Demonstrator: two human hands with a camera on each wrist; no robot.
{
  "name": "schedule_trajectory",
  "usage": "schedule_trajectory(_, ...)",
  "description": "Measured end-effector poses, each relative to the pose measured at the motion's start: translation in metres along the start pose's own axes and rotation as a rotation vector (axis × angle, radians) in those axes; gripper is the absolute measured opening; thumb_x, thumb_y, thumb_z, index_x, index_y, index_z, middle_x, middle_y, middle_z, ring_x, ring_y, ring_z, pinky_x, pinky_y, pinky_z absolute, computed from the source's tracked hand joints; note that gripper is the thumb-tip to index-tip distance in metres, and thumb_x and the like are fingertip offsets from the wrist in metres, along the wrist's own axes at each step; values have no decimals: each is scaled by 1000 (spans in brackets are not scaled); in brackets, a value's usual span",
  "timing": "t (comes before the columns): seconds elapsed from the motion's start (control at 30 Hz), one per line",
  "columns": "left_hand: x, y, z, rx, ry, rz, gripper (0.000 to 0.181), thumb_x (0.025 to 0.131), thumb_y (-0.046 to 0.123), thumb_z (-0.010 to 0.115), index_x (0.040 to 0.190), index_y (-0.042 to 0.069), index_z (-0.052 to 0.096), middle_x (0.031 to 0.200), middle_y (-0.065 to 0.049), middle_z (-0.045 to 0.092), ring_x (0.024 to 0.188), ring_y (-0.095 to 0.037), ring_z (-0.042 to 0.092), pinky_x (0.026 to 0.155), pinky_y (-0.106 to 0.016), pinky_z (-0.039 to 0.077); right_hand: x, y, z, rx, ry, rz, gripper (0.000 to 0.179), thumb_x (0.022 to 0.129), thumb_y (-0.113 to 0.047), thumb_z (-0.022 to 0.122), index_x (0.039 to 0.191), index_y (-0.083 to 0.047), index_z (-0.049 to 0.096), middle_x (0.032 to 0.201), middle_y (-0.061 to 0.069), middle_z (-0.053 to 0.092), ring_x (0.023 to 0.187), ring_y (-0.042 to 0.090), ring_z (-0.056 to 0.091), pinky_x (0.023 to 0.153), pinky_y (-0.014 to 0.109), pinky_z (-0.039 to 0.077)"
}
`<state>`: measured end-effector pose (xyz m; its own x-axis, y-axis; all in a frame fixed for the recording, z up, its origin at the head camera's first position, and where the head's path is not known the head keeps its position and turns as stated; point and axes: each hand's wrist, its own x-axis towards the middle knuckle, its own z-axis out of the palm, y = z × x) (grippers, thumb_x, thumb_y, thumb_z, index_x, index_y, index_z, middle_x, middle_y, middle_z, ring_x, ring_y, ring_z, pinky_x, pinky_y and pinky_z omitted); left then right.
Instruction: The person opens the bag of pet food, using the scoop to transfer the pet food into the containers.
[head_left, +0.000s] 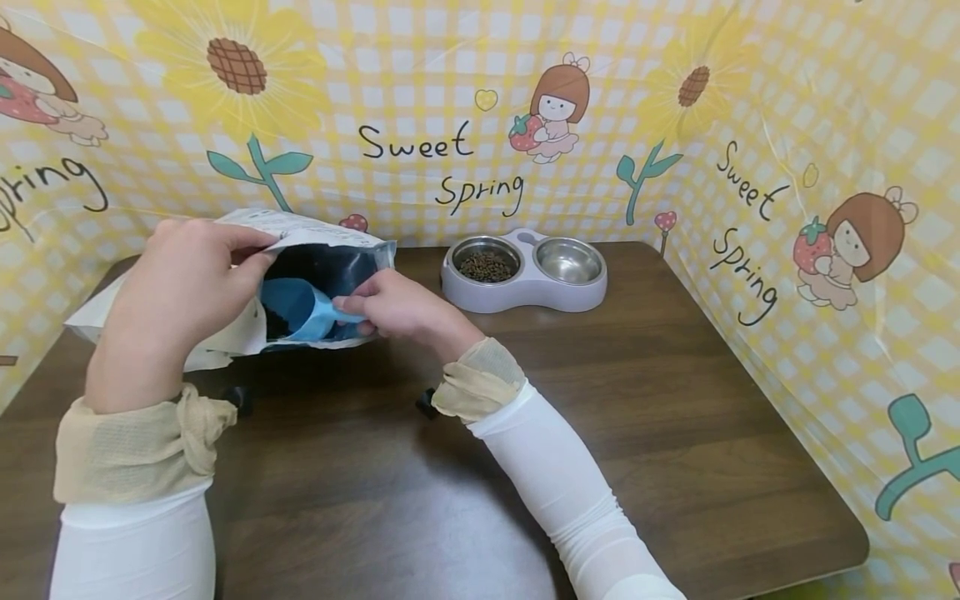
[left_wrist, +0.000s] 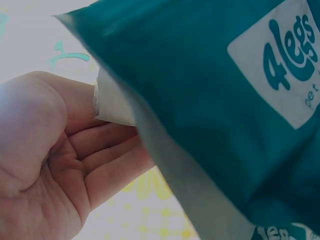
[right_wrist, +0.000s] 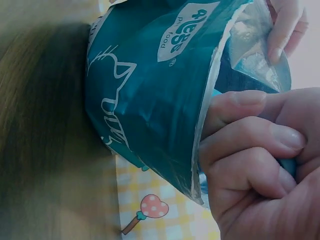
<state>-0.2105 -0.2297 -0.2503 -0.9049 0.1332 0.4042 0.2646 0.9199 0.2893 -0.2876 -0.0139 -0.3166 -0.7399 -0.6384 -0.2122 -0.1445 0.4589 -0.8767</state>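
Note:
A pet food bag (right_wrist: 150, 95), teal with white lettering, gapes open at the left of the table in the head view. My left hand (head_left: 180, 292) pinches the upper edge of its mouth between thumb and fingers. Inside the opening lies a blue scoop (head_left: 300, 308), with dark kibble (head_left: 276, 323) by its bowl. The fingers of my right hand (head_left: 408, 308) curl round the scoop's handle at the bag's right side. From the right wrist view, the bag's rim hides most of the scoop.
A pale lilac double feeder (head_left: 525, 292) stands at the table's back edge, right of the bag. Brown kibble (head_left: 487, 267) fills part of its left steel bowl; its right steel bowl (head_left: 568, 262) holds no kibble. Patterned yellow cloth (head_left: 420, 83) hangs behind the wooden table (head_left: 675, 400).

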Motion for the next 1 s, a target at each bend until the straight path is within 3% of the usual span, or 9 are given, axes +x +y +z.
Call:
schedule_trajectory(0.1, -1, 0, 0, -3, -5, -7, 30, 104, 12, 66, 126, -4, 78, 91, -30, 80, 59, -29, 59, 52, -33, 36, -1, 1, -2, 120, -34, 39, 40, 114, -30, 58, 96, 3, 74, 63, -1, 54, 48, 11, 34, 51, 24, 30)
schedule_trajectory(0.23, -1, 0, 0, -4, -14, -17, 31, 105, 13, 65, 128, -4, 77, 91, -30, 79, 60, -29, 59, 51, -32, 35, -3, 2, -7, 190, -46, 64, 38, 114, -29, 57, 107, 5, 73, 67, 0, 57, 49, 10, 33, 50, 23, 28)
schedule_trajectory(0.4, -1, 0, -1, -7, -20, -24, 32, 105, 13, 65, 129, -4, 76, 95, -31, 80, 63, -30, 62, 52, -31, 36, -4, 5, -15, 194, -26, 50, 38, 114, -29, 57, 110, 6, 72, 69, -1, 55, 50, 10, 33, 49, 22, 27)
schedule_trajectory(0.63, -1, 0, -2, -27, -31, -34, 32, 105, 13, 66, 130, -4, 76, 96, -31, 80, 64, -28, 62, 52, -30, 36, -5, 10, -23, 214, -48, 24, 38, 115, -28, 55, 101, 6, 65, 68, -1, 53, 51, 10, 35, 51, 23, 26)
schedule_trajectory(0.87, -1, 0, -3, -25, -27, -33, 31, 105, 12, 66, 130, -4, 76, 98, -30, 80, 66, -30, 64, 53, -29, 37, -10, 12, -31, 251, -38, 17, 40, 115, -28, 55, 109, 8, 71, 65, -2, 50, 50, 9, 32, 50, 22, 24)
schedule_trajectory(1.0, 0, -1, -3, -35, -34, -41, 32, 105, 13, 66, 130, -4, 76, 98, -31, 80, 70, -34, 66, 53, -30, 37, -15, 12, -36, 259, -37, 15, 39, 115, -27, 55, 103, 7, 69, 64, -2, 50, 50, 9, 31, 49, 21, 23)
